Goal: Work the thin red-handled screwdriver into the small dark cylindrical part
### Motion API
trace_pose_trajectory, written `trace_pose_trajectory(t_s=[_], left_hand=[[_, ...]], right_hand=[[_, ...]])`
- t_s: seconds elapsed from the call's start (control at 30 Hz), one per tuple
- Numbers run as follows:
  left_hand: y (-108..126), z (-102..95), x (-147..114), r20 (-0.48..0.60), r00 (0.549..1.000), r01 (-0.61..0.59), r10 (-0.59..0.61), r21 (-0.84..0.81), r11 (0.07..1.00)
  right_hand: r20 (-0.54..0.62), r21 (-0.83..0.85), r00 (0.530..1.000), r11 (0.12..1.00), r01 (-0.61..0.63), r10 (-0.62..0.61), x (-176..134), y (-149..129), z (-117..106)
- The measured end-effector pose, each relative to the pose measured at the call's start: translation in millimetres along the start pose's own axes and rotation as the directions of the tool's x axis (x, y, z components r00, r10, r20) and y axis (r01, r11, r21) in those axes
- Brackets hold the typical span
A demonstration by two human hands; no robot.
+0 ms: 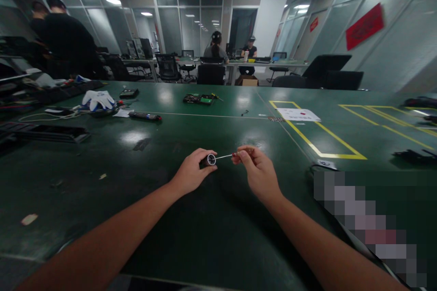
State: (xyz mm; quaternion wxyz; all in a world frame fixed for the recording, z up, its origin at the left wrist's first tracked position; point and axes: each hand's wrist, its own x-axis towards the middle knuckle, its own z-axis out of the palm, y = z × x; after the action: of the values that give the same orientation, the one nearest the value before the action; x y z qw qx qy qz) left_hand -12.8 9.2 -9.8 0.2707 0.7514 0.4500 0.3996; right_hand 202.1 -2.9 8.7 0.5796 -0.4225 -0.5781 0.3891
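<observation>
My left hand (193, 170) is closed around a short dark cylinder (210, 160), whose round end with a pale ring faces right towards me. Between the fingertips of my right hand (256, 166) is a thin screwdriver (224, 157) with a slim silver shaft and some red at the grip. Its tip reaches the ringed end of the cylinder; whether it goes inside or only touches, I cannot tell. My fingers hide most of the cylinder's body and of the screwdriver's handle. Both hands are just above the green table (191, 241).
White gloves (98, 100), a dark tool with a red end (145, 117) and cables lie at the left. Further back is a green circuit board (199, 98). A paper sheet (298, 114) overlaps a yellow taped outline. A blurred-out patch covers the lower right. Several people are in the background.
</observation>
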Motion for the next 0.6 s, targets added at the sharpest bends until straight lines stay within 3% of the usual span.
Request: trace_pose_trajectory(t_s=[0.23, 0.43, 0.6], left_hand=[[-3, -1.8, 0, -0.022, 0.999, 0.024, -0.024, 0.030, 0.999], [-4, -1.5, 1, 0.014, 1.000, 0.012, -0.013, 0.062, 0.998], [-4, 0.0, 1, 0.009, 0.999, 0.032, -0.033, 0.074, 0.997]], right_hand=[[0.112, 0.060, 0.994, 0.998, -0.007, 0.000, -7, -5, 2], [0.064, -0.055, 0.998, 0.998, 0.001, 0.003, -10, -6, 3], [0.010, 0.013, 1.000, 1.000, -0.027, 0.027, -5, 6, 3]])
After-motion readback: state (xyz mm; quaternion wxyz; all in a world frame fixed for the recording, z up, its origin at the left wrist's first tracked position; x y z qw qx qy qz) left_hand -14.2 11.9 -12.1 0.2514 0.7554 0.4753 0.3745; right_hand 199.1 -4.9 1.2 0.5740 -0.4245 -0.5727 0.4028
